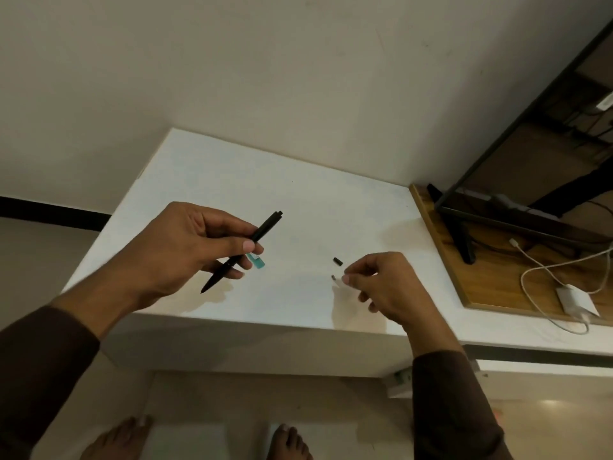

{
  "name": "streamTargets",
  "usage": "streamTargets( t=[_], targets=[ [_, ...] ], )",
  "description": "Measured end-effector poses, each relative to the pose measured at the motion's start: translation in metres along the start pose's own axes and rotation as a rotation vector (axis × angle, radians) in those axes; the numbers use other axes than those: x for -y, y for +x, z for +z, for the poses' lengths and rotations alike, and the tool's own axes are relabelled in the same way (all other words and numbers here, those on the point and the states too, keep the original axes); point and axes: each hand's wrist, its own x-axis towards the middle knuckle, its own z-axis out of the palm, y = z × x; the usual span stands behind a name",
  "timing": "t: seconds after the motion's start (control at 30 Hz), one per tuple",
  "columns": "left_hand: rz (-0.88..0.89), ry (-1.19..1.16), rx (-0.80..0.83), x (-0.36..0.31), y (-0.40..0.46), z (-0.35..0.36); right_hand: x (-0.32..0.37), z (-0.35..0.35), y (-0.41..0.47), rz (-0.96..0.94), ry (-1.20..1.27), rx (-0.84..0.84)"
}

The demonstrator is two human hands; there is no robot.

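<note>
My left hand (185, 247) grips a black pen (265, 227) by its middle above the white table (298, 200), with the tip pointing down-left and the clicker end up-right. Under that hand a small teal piece (258, 261) lies on the table. My right hand (388, 287) pinches a thin pale refill-like piece (338, 281) between thumb and fingers, its dark tip pointing left. A tiny black part (337, 261) rests on the table just above those fingertips.
A wooden board (491, 277) at the right carries a monitor stand (464, 240), a white charger (577, 298) and its cable (530, 260). The wall stands behind the table. My bare feet (288, 443) show on the floor below the table's front edge.
</note>
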Motion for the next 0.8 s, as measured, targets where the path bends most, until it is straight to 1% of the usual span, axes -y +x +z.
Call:
streamTargets(
  t=[0.07, 0.37, 0.5, 0.57, 0.6, 0.63, 0.73, 0.8],
  targets=[
    [-0.013, 0.011, -0.002, 0.001, 0.0, 0.001, -0.002, 0.009, 0.005, 0.009, -0.021, 0.026],
    [-0.045, 0.03, -0.032, -0.001, 0.0, 0.001, 0.004, 0.028, 0.02, -0.03, -0.14, -0.023],
    [-0.049, 0.034, -0.04, -0.002, -0.001, 0.0, 0.01, 0.032, 0.018, -0.033, -0.228, -0.01],
    [-0.051, 0.031, -0.047, -0.003, -0.002, -0.001, 0.015, 0.031, 0.013, -0.068, -0.206, -0.045],
    [-0.051, 0.03, -0.051, -0.004, -0.002, -0.001, 0.018, 0.031, 0.011, -0.089, -0.13, -0.074],
    [-0.052, 0.028, -0.053, -0.004, -0.001, -0.001, 0.023, 0.03, 0.009, -0.106, 0.001, -0.099],
    [-0.053, 0.032, -0.046, -0.004, -0.001, 0.001, 0.044, 0.031, 0.0, -0.164, 0.466, -0.104],
    [-0.048, 0.038, -0.035, -0.003, 0.0, 0.003, 0.06, 0.034, -0.005, -0.207, 0.649, -0.099]
  ],
)
